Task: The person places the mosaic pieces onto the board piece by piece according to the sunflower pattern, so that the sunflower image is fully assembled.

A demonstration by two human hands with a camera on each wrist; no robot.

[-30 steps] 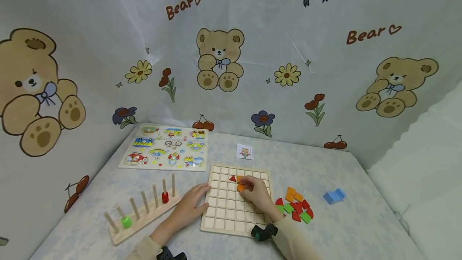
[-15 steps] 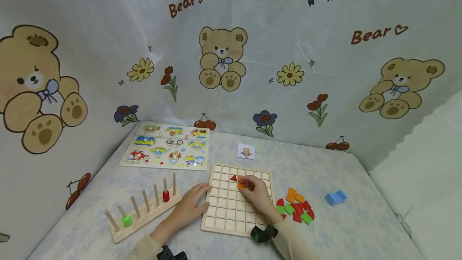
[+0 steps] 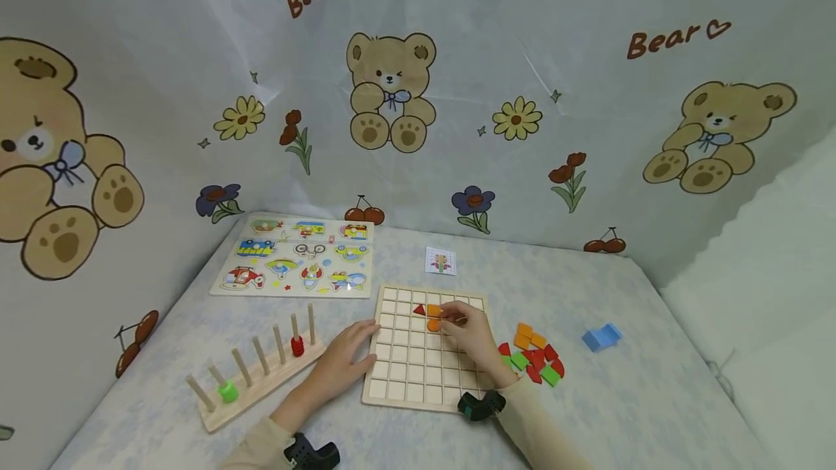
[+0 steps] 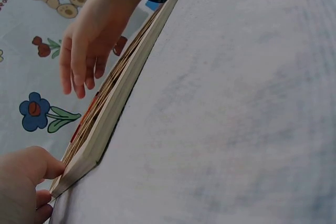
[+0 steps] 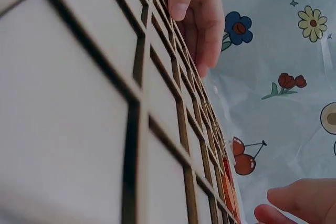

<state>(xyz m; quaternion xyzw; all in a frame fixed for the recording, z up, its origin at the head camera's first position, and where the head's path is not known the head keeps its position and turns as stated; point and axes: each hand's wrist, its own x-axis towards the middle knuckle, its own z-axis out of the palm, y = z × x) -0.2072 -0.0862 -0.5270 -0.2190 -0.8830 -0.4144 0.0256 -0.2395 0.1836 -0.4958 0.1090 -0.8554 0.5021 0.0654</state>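
A wooden grid board [image 3: 403,372] lies on the table. In the head view it bears a red triangle [image 3: 419,310], an orange square [image 3: 434,310] and a round-edged orange piece [image 3: 434,326]. My right hand [image 3: 472,332] hovers at these orange pieces, fingertips just to their right. In the left wrist view the right hand's [image 4: 94,40] fingers hang loosely with nothing visible between them. My left hand [image 3: 346,357] rests its fingertips and thumb against the board's left edge; the left wrist view shows the left hand [image 4: 23,179] touching near a corner.
Loose red, green and orange pieces [image 3: 535,356] lie right of the board, with a blue block [image 3: 601,337] farther right. A pattern card [image 3: 440,261] lies behind. At left are a vehicle puzzle [image 3: 294,256] and a peg stand [image 3: 261,390] with green and red rings.
My right hand has let go of the round-edged orange piece and drawn slightly right, uncovering more of both orange pieces. The left hand stays at the board's edge. The head view has shifted slightly.
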